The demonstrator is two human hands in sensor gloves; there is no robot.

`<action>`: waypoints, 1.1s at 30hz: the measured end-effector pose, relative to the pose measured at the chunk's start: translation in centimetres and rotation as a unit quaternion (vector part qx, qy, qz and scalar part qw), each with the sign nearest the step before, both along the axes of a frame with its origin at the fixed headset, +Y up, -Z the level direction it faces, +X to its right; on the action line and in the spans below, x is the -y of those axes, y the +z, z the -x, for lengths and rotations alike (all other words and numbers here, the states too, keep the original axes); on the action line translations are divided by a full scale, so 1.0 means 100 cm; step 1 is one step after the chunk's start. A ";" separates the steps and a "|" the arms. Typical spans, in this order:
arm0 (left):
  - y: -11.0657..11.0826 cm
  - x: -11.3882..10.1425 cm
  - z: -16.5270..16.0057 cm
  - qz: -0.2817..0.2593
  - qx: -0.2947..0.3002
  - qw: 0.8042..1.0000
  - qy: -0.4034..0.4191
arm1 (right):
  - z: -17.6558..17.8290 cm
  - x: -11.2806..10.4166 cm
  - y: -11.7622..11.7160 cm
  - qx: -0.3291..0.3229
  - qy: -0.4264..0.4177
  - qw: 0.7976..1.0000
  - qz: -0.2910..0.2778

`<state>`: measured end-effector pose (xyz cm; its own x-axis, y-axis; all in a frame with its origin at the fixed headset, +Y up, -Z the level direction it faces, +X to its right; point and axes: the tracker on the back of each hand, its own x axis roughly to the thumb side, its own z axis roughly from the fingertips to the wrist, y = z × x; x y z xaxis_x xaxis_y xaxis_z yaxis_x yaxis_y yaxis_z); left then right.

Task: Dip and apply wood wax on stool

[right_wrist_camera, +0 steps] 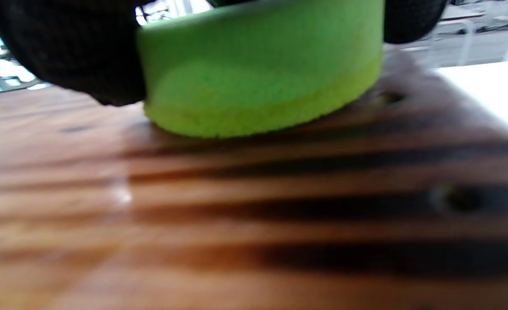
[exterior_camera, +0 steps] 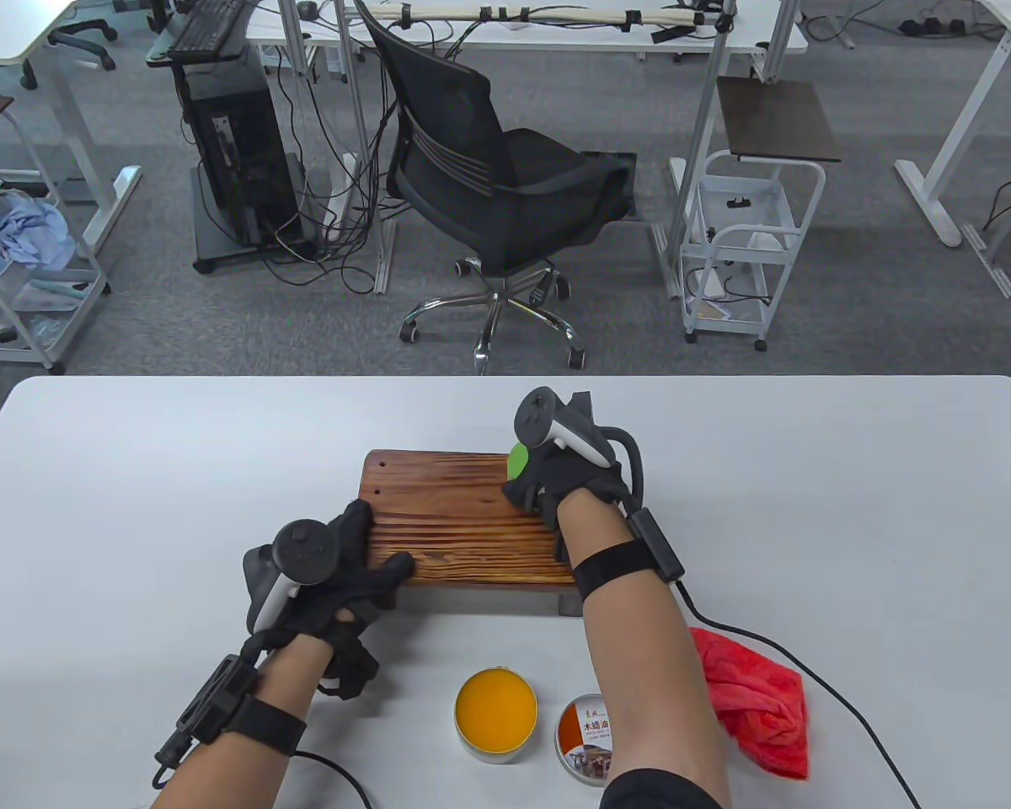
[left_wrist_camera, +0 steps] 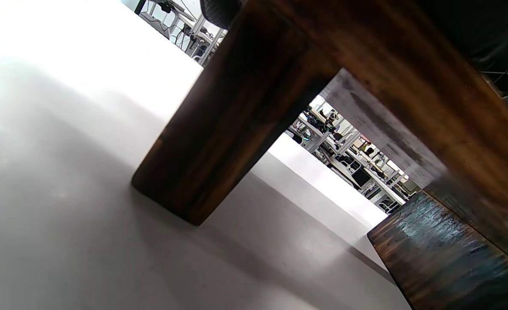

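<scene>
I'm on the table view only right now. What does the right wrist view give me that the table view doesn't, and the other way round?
Only the right wrist view: the green sponge's underside pressed flat on the stool top, with a yellowish tint along its lower edge.

Only the table view: the left hand resting on the stool's near left corner, the open wax tin, its lid beside it, and the red cloth on the table.

Both: the right hand holding the sponge on the stool's far right part.
</scene>
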<state>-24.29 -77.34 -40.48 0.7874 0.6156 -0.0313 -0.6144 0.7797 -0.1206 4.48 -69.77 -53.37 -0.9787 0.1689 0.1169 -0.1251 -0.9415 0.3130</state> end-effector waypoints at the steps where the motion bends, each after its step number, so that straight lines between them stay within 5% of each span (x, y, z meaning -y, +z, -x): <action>1: 0.000 0.000 0.000 0.000 0.000 1.000 0.001 | -0.001 -0.001 0.001 -0.004 0.006 1.000 -0.002; 7: 0.000 0.000 0.000 0.001 0.001 1.000 0.003 | 0.006 0.001 -0.006 0.025 -0.002 1.000 -0.001; 12: 0.000 0.001 0.000 0.001 0.003 1.000 0.003 | 0.021 0.000 0.002 -0.028 -0.005 1.000 0.006; 33: 0.000 0.001 0.000 0.002 0.004 1.000 0.009 | 0.061 -0.001 0.002 -0.052 -0.016 0.998 0.013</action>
<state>-24.28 -77.45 -40.51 0.7770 0.6288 -0.0273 -0.6266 0.7687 -0.1286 -1.63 -69.69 -53.15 -0.9559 0.2034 0.2120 -0.1201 -0.9291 0.3498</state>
